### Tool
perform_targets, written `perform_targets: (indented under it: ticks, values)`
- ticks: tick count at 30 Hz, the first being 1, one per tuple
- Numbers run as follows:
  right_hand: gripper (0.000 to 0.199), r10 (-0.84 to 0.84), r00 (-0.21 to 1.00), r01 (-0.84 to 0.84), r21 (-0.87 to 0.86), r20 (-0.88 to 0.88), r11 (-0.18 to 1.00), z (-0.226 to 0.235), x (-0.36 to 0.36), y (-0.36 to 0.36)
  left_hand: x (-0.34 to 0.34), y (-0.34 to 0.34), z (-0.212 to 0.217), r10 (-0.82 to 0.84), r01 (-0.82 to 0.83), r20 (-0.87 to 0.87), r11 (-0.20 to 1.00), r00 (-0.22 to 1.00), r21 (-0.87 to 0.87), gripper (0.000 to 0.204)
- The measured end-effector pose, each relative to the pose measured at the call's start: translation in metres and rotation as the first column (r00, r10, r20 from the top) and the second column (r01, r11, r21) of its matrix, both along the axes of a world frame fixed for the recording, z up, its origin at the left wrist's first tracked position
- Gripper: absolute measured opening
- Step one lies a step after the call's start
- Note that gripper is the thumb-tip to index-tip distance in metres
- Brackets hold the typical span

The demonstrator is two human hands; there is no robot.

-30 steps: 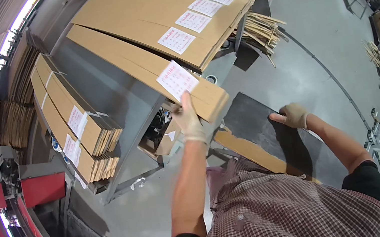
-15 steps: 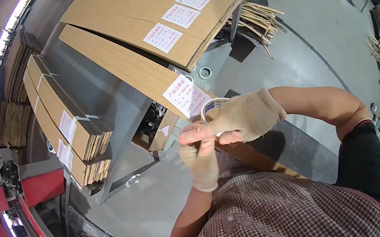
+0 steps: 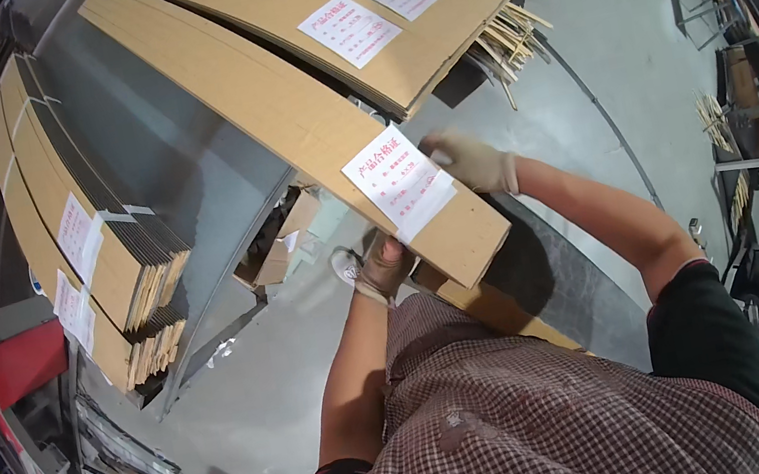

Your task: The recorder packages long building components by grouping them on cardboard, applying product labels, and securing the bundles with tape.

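A long stack of narrow cardboard strips [image 3: 276, 113] juts toward me, with a white printed label [image 3: 398, 183] near its close end. Across the label's lower part runs a shiny band that looks like clear tape. At the stack's left edge is my left hand [image 3: 383, 269], gloved, its bare thumb against the side and its fingers curled. A pale roll of tape [image 3: 345, 263] shows beside those fingers and seems held by them. My right hand [image 3: 478, 162], also gloved, is at the right edge beside the label. Its fingers are bent, and what they hold, if anything, is hidden.
Wide cardboard sheets [image 3: 435, 34] with several labels lie beyond. On the left stand strapped bundles of cardboard strips [image 3: 82, 218]. A box [image 3: 283, 239] sits below the stack, and thin wooden sticks [image 3: 508, 47] poke out under the sheets. Red machinery [image 3: 26, 360] stands at left.
My hands were together over the stack's near end with the tape roll. They have parted to its two sides, the roll now by my left hand. The view has shifted too.
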State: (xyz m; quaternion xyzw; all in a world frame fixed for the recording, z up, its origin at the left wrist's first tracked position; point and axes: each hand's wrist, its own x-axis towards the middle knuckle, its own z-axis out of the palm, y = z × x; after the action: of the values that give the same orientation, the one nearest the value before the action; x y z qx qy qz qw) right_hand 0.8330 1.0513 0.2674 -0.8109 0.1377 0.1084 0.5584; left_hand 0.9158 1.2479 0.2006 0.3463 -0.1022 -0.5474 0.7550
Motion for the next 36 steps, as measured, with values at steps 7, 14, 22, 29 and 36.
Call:
perform_targets:
  ticks: [7,14,22,29,36]
  values:
    - [0.046,-0.100,0.940,0.289,-0.604,0.327,0.743,0.084,0.018,0.081,0.063,0.062,0.023,-0.434,0.243,0.489,0.881,0.757,0.406,0.038]
    - [0.061,-0.126,0.929,0.088,0.124,0.348,0.988,0.136,0.030,0.051,0.047,0.016,0.124,-0.383,0.134,0.631,0.904,0.675,0.405,0.032]
    - [0.025,0.160,0.973,-0.228,-0.601,-0.165,0.767,0.173,0.009,0.022,0.016,-0.009,0.106,-0.295,-0.254,0.948,0.932,-0.117,0.259,0.087]
    - [0.022,-0.093,0.976,0.194,-0.600,0.197,0.776,-0.027,-0.012,-0.041,0.042,-0.021,0.054,0.095,-0.365,0.971,0.931,0.220,-0.009,0.069]
    - [0.020,0.536,0.513,-0.779,-0.102,-0.671,0.618,0.140,-0.015,-0.026,0.015,0.057,0.163,-0.551,0.233,0.753,0.834,0.360,0.500,0.029]
